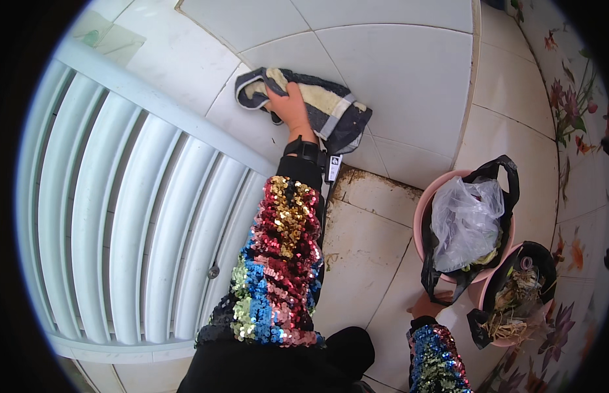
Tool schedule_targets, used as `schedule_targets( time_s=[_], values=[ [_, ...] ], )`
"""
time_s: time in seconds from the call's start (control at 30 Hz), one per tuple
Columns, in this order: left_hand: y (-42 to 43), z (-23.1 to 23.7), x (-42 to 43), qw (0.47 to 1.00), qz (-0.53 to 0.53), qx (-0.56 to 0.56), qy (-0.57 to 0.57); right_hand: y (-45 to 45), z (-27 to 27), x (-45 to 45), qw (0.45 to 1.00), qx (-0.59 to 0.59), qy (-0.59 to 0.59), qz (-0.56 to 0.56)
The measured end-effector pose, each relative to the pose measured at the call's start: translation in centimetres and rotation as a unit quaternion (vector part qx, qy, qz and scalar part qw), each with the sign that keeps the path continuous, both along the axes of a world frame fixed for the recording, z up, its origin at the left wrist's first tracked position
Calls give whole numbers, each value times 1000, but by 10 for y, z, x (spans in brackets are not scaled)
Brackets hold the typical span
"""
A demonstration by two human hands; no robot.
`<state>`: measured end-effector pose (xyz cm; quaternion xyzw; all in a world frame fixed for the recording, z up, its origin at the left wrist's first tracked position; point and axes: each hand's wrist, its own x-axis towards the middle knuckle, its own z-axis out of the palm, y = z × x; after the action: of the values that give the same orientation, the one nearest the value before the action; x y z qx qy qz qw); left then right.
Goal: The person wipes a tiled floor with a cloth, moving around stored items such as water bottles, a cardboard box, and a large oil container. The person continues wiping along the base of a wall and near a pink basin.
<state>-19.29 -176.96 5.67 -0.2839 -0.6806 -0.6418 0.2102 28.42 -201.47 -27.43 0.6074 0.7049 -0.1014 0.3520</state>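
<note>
My left hand (pixel 290 109) grips a folded dark cloth (pixel 329 105) with cream and grey stripes, pressing it on a white-tiled face (pixel 398 78). The fingertips are partly hidden in its folds. Low on the right, my right hand (pixel 427 305) is at the near side of a pink bucket (pixel 418 221). Its fingers are hooked at the loop handle of the black plastic bag (pixel 464 290) that lines this bucket; the thumb points away to the left. Crumpled clear plastic (pixel 466 223) fills the bag's mouth, with some greenery below it.
A second pink bucket (pixel 506 342) with a black liner holds dry plant scraps (pixel 511 309). On the left lies a pale slatted panel (pixel 132 221). Brown dirt (pixel 351 184) marks the floor tiles (pixel 363 250) beside the tiled face. Flower-and-fish tiles (pixel 574 118) cover the right wall.
</note>
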Motion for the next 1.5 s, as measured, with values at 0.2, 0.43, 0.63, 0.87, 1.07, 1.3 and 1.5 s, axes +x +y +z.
schedule_targets(
  time_s=[0.2, 0.43, 0.63, 0.87, 1.07, 1.3, 1.5],
  values=[
    [-17, -86, 43, 948, -115, -73, -288, 0, 7, 0, 1000, -16, 20, 0],
    [-12, 65, 87, 983, -181, -34, 22, 8, 19, -4, 997, -45, 30, -50],
    [2, 266, 86, 961, 18, -38, 273, 7, 16, -3, 999, -46, 3, -6],
    [-10, 270, 39, 991, 16, -57, 116, 0, 3, 0, 999, -36, -1, 7],
    [-2, 252, 94, 975, -80, -51, 199, 8, 13, -3, 998, -48, 26, -18],
    [9, 226, 182, 898, -102, -38, 427, 8, 17, -1, 999, -40, 19, 1],
    [12, 231, 199, 777, -168, -16, 606, 14, 26, -3, 999, -41, 22, -24]
  ],
)
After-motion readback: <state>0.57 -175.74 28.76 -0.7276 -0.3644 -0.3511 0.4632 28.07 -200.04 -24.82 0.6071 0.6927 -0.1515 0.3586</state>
